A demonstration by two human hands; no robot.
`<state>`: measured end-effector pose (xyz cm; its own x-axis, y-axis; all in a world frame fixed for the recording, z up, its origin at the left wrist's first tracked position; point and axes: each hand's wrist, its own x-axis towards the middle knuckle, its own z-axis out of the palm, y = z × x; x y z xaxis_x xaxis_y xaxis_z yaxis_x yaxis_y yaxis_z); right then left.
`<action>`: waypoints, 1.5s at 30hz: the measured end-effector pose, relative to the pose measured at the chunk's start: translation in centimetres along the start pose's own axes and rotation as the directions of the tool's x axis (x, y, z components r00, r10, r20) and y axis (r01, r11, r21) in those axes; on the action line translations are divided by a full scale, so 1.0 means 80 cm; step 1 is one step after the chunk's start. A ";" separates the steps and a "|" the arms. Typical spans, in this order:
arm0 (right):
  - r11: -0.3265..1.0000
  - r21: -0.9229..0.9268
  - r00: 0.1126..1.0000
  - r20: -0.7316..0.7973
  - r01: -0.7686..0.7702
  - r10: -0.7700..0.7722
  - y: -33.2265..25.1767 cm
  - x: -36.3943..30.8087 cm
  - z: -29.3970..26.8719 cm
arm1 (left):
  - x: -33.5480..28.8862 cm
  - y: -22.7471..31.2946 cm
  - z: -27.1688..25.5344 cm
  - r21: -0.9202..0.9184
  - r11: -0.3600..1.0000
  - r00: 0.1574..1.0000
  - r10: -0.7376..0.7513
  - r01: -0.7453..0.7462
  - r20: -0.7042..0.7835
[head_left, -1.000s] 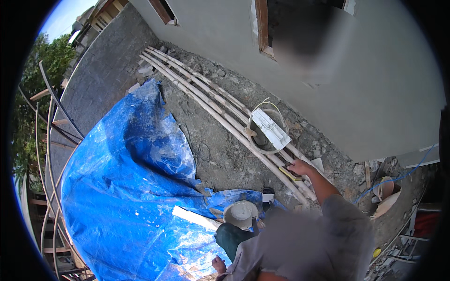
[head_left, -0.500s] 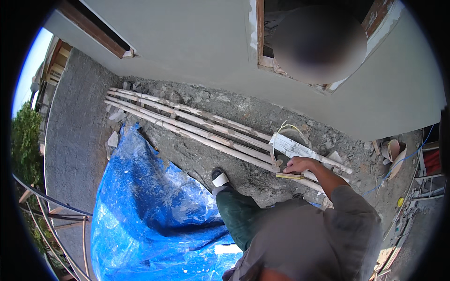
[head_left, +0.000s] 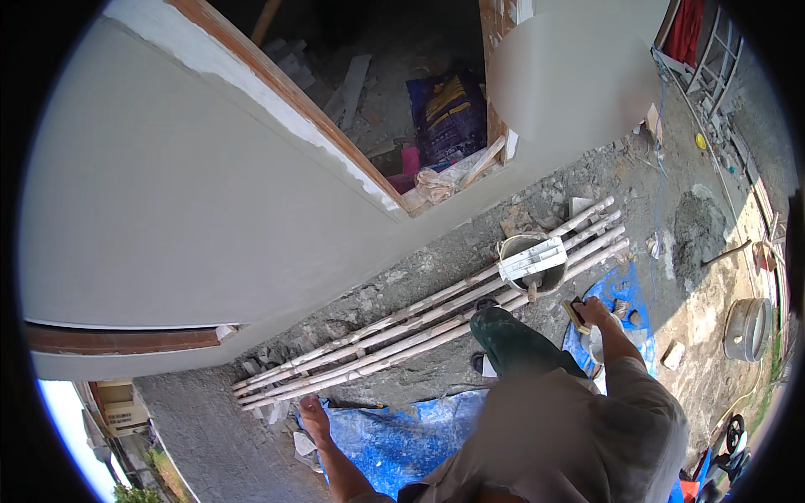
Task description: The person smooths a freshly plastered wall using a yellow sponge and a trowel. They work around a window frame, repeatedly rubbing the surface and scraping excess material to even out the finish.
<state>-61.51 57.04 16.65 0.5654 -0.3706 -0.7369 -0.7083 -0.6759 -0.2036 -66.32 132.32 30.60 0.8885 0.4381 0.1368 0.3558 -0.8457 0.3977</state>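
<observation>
My right hand (head_left: 596,311) is closed round a small hand float (head_left: 576,315) with a yellowish edge, held in the air just right of my green-trousered leg. A round bucket (head_left: 551,282) stands beyond it on the poles, with a white slatted piece (head_left: 533,258) across its top and a small handle at its near rim. My left hand (head_left: 314,417) is held out at the lower left, near the left ends of several long pale poles (head_left: 394,345). The fingers of that hand are too foreshortened to read.
A grey plastered wall (head_left: 251,193) rises ahead, with a wood-framed opening and a dark bag (head_left: 449,117) inside it. Blue tarpaulin (head_left: 402,440) covers ground near my feet. Rubble, a mortar pile (head_left: 700,230) and a metal tub (head_left: 746,329) lie to the right.
My view has turned to the right. The right hand with the float has moved from over the bucket to its near right side. My left hand has come into view.
</observation>
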 end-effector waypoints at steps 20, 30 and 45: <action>0.395 0.917 0.993 -0.096 0.062 0.066 -0.344 0.036 0.138 | 0.253 0.402 0.305 -0.344 0.905 0.333 0.415 -0.251 0.847; -0.306 0.894 0.882 -0.175 0.329 0.438 -0.444 0.297 0.223 | 0.320 0.709 0.660 -0.641 0.377 0.359 0.919 -0.669 0.166; -0.134 0.669 0.542 -0.450 0.731 0.709 -0.392 0.637 0.031 | 0.294 0.738 0.768 -0.517 0.229 0.331 0.937 -0.825 -0.112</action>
<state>-11.56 60.92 -16.08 -0.0058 -0.9673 -0.2537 0.2249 0.2460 -0.9428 -6.60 74.00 1.58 0.5949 -0.6135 0.5194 -0.8009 -0.3977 0.4477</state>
